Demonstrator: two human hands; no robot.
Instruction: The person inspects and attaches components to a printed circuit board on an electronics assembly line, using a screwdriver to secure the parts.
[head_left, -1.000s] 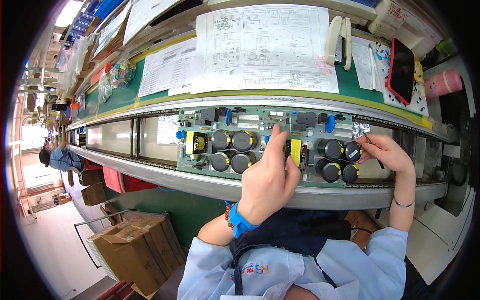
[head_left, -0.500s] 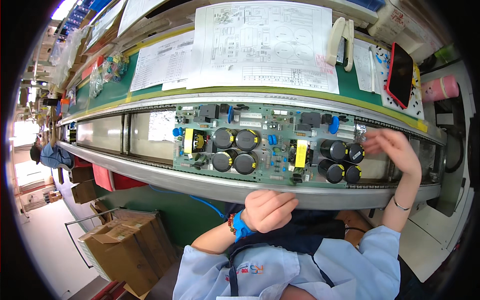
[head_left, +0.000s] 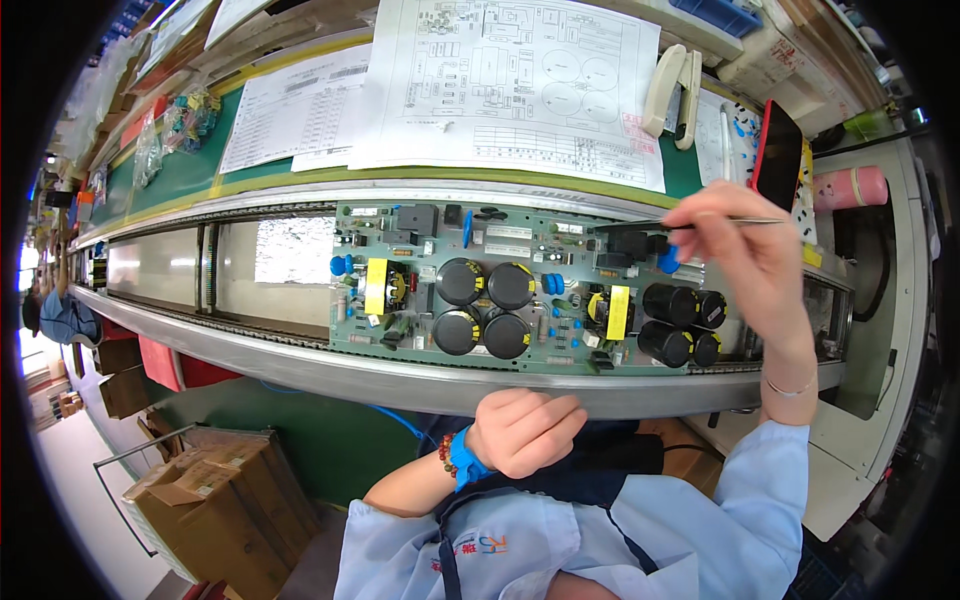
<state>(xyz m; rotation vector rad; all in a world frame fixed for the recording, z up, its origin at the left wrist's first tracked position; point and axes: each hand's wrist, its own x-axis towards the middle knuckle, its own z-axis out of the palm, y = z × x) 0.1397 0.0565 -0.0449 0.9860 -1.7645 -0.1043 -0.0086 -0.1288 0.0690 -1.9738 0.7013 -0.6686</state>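
A long green circuit board point(head_left: 532, 217) rests across the conveyor rails, its layout repeating in two halves. Each half carries black cylindrical capacitors point(head_left: 511, 286), a yellow-wrapped transformer point(head_left: 377, 287) and blue disc parts. My right hand point(head_left: 735, 245) is closed around slim dark tweezers point(head_left: 632, 226), held over the board's right half. Their tips lie by a black block-shaped part point(head_left: 628, 243) near the far edge; whether they touch it I cannot tell. My left hand point(head_left: 527, 432) is curled at the near rail, in front of the board. Its curled fingers hide whatever they might hold.
The metal near rail point(head_left: 300, 366) runs between me and the board. Beyond the far rail lie a printed drawing point(head_left: 510, 90), a cream stapler-like tool point(head_left: 674, 97) and a red-edged phone point(head_left: 776, 155). Cardboard boxes point(head_left: 215, 510) stand at lower left.
My right hand has moved up and left from beside the board's right end, and the tweezers now show in it. My left hand stays curled. The whole view has shifted slightly.
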